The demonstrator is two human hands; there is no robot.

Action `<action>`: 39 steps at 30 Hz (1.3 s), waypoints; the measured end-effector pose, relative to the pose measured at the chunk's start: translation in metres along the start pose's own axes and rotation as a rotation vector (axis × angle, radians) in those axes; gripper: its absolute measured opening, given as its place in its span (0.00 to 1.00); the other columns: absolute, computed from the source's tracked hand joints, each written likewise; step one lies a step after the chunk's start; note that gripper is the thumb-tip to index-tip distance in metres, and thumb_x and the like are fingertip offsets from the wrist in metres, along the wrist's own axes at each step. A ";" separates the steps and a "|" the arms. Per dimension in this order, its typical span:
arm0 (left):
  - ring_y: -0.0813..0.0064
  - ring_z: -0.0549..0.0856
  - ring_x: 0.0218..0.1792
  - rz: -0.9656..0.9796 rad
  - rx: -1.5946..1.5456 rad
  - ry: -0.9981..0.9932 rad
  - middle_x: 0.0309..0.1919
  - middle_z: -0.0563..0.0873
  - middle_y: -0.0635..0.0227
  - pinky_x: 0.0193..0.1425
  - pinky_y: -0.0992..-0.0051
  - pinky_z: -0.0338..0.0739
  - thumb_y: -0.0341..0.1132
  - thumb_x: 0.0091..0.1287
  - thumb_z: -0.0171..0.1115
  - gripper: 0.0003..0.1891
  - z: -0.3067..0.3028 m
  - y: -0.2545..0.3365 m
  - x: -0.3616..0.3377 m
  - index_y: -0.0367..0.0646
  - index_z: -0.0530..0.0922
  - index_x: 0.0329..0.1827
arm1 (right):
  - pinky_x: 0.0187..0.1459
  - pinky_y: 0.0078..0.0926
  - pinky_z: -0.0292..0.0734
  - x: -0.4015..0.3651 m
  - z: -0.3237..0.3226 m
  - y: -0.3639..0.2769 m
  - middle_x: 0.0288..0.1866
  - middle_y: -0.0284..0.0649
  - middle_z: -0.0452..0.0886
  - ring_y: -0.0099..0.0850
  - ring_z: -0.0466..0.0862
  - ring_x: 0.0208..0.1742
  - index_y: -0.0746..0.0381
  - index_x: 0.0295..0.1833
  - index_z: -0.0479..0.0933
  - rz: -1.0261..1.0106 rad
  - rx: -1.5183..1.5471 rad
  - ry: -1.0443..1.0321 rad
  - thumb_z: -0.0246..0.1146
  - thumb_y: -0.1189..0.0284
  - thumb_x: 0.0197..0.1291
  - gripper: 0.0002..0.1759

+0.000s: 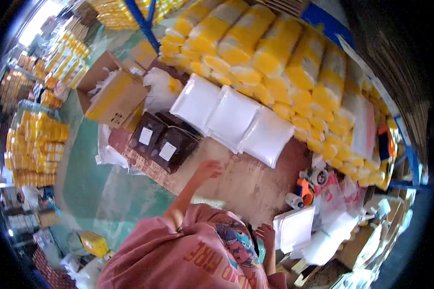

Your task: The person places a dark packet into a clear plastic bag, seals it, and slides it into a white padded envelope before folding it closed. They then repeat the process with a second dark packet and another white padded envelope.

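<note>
My left hand (209,170) is over the bare wooden part of the table (231,185), fingers stretched out and holding nothing. Just beyond it lie two dark, plastic-wrapped packages (179,163) with white labels. Three stacks of white packages in clear plastic (223,120) stand in a row behind them. Close to my body at the table's near edge, my right hand (265,233) has its fingers apart and nothing in them. A flat white package or sheet stack (295,228) is right beside that hand.
Yellow-and-white wrapped bundles (279,53) are piled high behind the table. At the left end stands an open cardboard box (115,98). An orange tape dispenser (304,191) and a white roll (294,201) sit at the right. More yellow bundles (38,144) stand on the green floor (89,168).
</note>
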State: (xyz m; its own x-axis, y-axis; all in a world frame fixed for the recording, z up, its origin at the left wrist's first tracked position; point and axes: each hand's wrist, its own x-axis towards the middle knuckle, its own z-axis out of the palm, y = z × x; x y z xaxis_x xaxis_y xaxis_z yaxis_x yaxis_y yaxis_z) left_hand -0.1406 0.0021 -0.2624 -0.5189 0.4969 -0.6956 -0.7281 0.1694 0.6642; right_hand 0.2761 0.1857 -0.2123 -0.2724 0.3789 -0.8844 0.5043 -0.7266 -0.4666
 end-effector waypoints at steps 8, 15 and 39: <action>0.65 0.84 0.41 -0.088 -0.407 0.090 0.37 0.84 0.62 0.47 0.68 0.82 0.34 0.67 0.58 0.10 -0.176 -0.086 -0.028 0.40 0.79 0.46 | 0.41 0.30 0.79 -0.073 -0.016 0.089 0.41 0.37 0.84 0.28 0.84 0.40 0.59 0.53 0.76 0.064 0.251 0.265 0.62 0.61 0.63 0.17; 0.75 0.82 0.26 -0.506 -0.002 -0.240 0.30 0.82 0.70 0.22 0.79 0.75 0.37 0.69 0.54 0.07 -0.265 -0.139 -0.058 0.47 0.77 0.34 | 0.31 0.23 0.80 -0.076 -0.011 0.153 0.39 0.38 0.84 0.27 0.85 0.34 0.62 0.53 0.76 -0.017 0.430 0.428 0.58 0.68 0.66 0.13; 0.63 0.75 0.55 0.748 1.282 0.587 0.56 0.76 0.59 0.59 0.62 0.73 0.44 0.48 0.79 0.42 -0.271 -0.024 -0.090 0.40 0.67 0.65 | 0.28 0.27 0.83 0.051 -0.193 0.087 0.35 0.45 0.82 0.32 0.85 0.29 0.71 0.56 0.71 -0.423 0.231 0.938 0.63 0.79 0.54 0.23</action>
State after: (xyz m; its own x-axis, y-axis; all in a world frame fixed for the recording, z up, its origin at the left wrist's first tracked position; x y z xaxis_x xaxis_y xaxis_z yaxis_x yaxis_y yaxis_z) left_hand -0.1976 -0.2774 -0.2901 -0.8834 0.4626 0.0746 0.4423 0.7707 0.4586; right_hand 0.4639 0.2521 -0.2990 0.4027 0.8471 -0.3468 0.3212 -0.4855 -0.8131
